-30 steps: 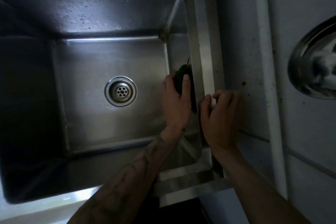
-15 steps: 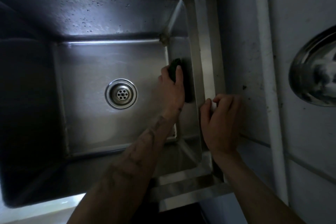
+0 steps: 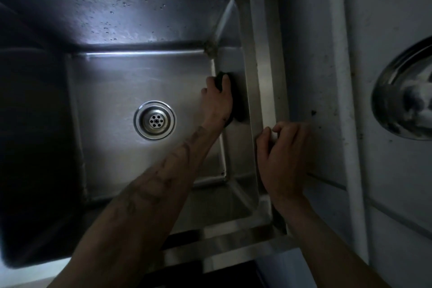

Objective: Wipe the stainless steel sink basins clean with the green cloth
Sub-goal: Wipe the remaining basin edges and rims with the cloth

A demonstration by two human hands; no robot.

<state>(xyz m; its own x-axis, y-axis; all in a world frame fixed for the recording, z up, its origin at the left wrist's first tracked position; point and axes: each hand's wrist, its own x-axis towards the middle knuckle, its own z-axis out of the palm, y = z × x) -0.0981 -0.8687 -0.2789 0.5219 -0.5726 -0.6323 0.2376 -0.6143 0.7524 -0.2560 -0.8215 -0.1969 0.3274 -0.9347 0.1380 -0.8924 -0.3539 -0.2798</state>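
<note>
A deep stainless steel sink basin (image 3: 121,82) fills the left and middle of the head view, with a round drain (image 3: 155,120) in its floor. My left hand (image 3: 216,101) reaches down inside and presses a dark green cloth (image 3: 236,100) flat against the basin's right wall. The cloth looks almost black in the dim light and is mostly hidden by my fingers. My right hand (image 3: 284,159) curls over the sink's right rim (image 3: 261,82), gripping its edge.
Grime sits in the far right corner (image 3: 211,48) of the basin, and water drops speckle the back wall. A pale tiled wall (image 3: 313,54) rises just right of the rim. A shiny metal bowl (image 3: 406,100) shows at the right edge.
My left hand has slid the cloth along the right wall away from me, toward the far corner. My right hand has stayed on the rim.
</note>
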